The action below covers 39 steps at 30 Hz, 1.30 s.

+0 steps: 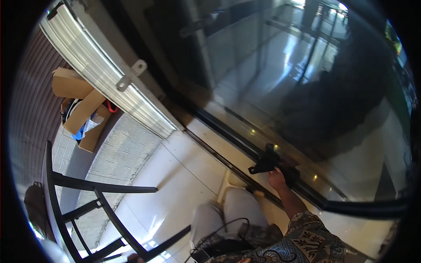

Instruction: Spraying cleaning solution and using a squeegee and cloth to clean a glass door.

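Observation:
My right hand (277,179) grips a black bracket-like part (265,163) with a holed tab at its end. It is held up close to the black lower frame (227,133) of a large dark glass panel (250,82), whose surface mirrors it. Only a little of my left hand (135,258) shows at the bottom edge, beside the black metal frame (113,217) of what looks like a chair or stand. Whether those fingers hold anything is hidden.
A pale plastic stool (224,187) is by my knees. A floor track (227,164) runs along the glass. An open cardboard box (88,118) with cables and wrapping stands outside, left of a ribbed metal post (108,69) bearing holed tabs (131,75). A ribbed shutter (31,95) lies beyond.

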Available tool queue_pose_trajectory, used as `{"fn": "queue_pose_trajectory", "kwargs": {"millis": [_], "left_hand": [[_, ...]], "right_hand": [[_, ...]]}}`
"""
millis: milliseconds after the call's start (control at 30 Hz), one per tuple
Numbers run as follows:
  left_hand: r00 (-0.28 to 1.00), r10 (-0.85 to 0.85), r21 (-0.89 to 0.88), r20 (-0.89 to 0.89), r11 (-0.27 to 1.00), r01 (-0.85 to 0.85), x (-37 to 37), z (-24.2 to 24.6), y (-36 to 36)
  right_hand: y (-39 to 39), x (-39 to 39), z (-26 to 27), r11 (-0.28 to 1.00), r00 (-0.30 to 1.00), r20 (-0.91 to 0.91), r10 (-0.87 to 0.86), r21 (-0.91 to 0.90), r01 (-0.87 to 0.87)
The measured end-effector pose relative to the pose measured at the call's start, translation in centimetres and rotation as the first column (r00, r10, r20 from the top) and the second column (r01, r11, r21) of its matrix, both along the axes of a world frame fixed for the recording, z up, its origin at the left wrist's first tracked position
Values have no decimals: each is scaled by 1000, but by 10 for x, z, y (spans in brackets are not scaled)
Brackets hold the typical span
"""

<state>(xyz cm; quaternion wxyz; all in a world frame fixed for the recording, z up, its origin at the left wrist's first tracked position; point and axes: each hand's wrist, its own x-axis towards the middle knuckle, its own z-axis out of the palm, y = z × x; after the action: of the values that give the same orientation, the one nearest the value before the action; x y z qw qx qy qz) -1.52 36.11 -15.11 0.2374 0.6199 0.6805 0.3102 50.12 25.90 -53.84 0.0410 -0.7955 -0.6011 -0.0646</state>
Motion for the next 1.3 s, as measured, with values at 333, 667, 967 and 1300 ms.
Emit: {"fn": "queue_pose_trajectory", "kwargs": {"millis": [333, 667, 967, 1300], "left_hand": [[996, -77, 122, 41, 990, 71, -21, -20, 28], [969, -202, -20, -140, 979, 201, -13, -6, 30], [950, -269, 205, -159, 932, 298, 6, 9, 12], [982, -121, 460, -143, 871, 174, 12, -22, 31]], "right_hand": [[-244, -8, 3, 857, 883, -73, -464, -291, 426], [-328, -9, 12, 323, 521, 117, -845, -665, 673], [-468, -111, 2, 226, 328, 14, -945, -696, 681], [-430, -155, 67, 275, 300, -136, -944, -827, 490]]}}
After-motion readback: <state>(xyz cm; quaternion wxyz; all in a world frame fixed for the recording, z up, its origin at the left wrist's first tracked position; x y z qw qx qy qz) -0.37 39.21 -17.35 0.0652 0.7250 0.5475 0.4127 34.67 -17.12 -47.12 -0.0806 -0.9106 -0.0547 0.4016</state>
